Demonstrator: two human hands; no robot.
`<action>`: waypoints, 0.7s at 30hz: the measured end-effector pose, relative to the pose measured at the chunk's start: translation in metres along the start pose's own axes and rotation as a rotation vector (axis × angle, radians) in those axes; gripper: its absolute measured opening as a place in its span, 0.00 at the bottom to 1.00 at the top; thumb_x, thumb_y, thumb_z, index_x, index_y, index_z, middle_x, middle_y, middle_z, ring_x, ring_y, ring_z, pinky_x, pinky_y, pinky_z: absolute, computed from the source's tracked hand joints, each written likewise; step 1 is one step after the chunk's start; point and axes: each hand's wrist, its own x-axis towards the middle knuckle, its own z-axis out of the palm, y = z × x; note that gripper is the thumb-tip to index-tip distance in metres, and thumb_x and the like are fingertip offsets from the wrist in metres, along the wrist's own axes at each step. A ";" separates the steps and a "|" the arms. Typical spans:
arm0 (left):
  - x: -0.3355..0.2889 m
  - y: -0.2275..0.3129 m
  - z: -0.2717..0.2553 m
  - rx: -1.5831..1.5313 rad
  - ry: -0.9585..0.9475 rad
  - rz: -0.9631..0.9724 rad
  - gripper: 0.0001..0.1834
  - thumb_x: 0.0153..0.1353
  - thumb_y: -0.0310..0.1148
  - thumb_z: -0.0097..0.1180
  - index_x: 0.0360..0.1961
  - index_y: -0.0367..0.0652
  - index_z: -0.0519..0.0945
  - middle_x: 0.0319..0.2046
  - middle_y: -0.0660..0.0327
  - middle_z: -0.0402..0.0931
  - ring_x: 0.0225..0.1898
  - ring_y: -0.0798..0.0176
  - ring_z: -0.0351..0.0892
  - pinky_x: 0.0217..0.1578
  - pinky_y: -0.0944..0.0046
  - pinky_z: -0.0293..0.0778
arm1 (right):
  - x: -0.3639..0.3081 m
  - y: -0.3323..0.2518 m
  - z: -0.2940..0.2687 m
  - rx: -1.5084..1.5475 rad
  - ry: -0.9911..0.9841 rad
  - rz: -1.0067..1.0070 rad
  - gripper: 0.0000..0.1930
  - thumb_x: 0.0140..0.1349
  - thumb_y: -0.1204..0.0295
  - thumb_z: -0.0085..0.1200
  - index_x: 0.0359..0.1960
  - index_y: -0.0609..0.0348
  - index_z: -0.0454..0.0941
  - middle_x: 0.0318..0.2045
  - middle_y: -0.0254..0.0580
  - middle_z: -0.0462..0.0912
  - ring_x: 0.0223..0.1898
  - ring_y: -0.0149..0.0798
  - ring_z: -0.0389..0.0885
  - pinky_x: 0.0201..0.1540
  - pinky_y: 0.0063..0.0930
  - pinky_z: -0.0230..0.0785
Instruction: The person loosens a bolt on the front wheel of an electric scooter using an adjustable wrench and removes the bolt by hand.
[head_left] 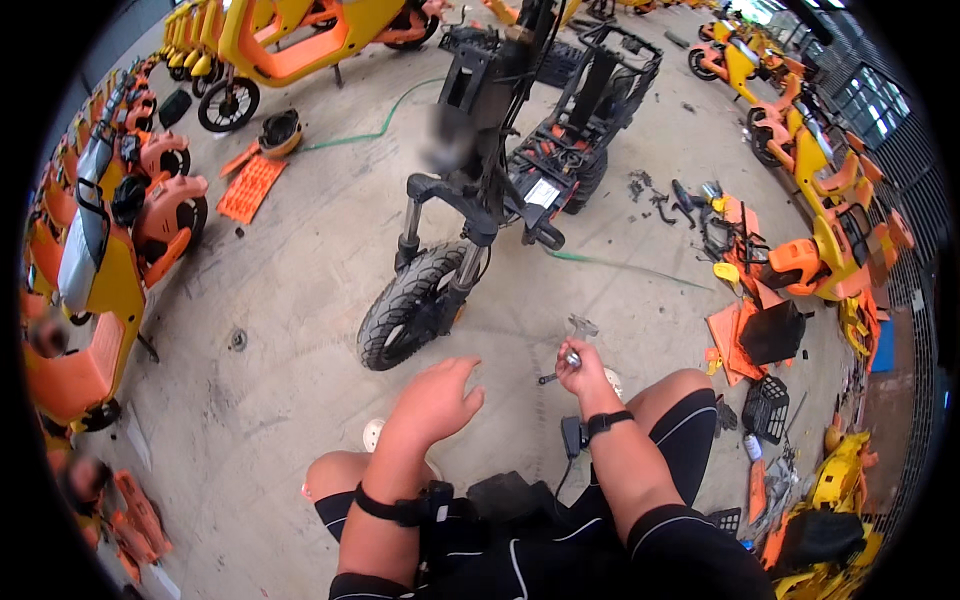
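Note:
My left hand [438, 398] is raised in front of my knee, its fingers stretched out with nothing in them, just short of the black front tyre [392, 318]. That tyre belongs to a stripped black scooter frame [580, 140] standing upright before me. My right hand [584, 369] is closed around a shiny silver metal tool [573, 357], mostly hidden by the fingers, so its exact kind does not show. A flat grey metal piece [583, 326] shows just beyond the fist. Beside it, a dark ring-ended piece [546, 380] sticks out to the left; I cannot tell whether it is held.
Yellow and orange scooters [100, 270] line the left side, with more [815, 190] at the right. Loose orange panels [735, 335], a black basket [767, 408] and dark small parts lie on the concrete floor at right. A green hose [625, 265] runs behind the wheel.

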 end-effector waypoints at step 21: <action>0.014 -0.010 0.006 -0.069 0.159 -0.049 0.23 0.66 0.40 0.59 0.58 0.39 0.78 0.50 0.48 0.83 0.52 0.46 0.82 0.54 0.54 0.77 | -0.144 -0.048 0.126 -0.397 -0.316 0.176 0.07 0.64 0.76 0.51 0.43 0.63 0.74 0.43 0.48 0.87 0.27 0.35 0.79 0.28 0.26 0.73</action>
